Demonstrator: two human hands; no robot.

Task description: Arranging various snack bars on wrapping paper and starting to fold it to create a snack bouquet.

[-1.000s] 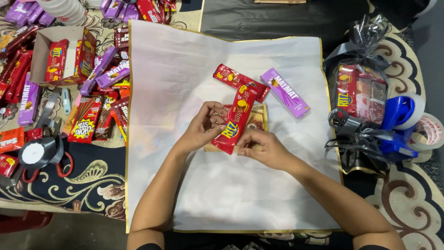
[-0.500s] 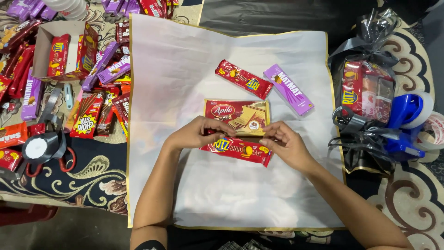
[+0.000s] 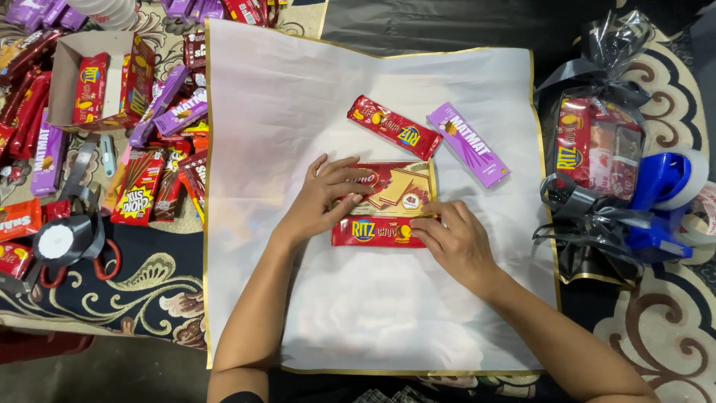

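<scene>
Both your hands lie flat, fingers spread: left hand (image 3: 326, 200) on the wafer packet (image 3: 399, 189), right hand (image 3: 456, 242) touching the red cracker packet (image 3: 371, 232).

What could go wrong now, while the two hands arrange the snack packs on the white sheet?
1. The red cracker pack lies flush against the wafer pack; the left hand and right hand only press them flat, so either might slide out of line.
2. The thin white wrapping sheet may wrinkle or shift under that pressure.
3. The purple bar and second red pack lie loose nearby and could be nudged.
</scene>
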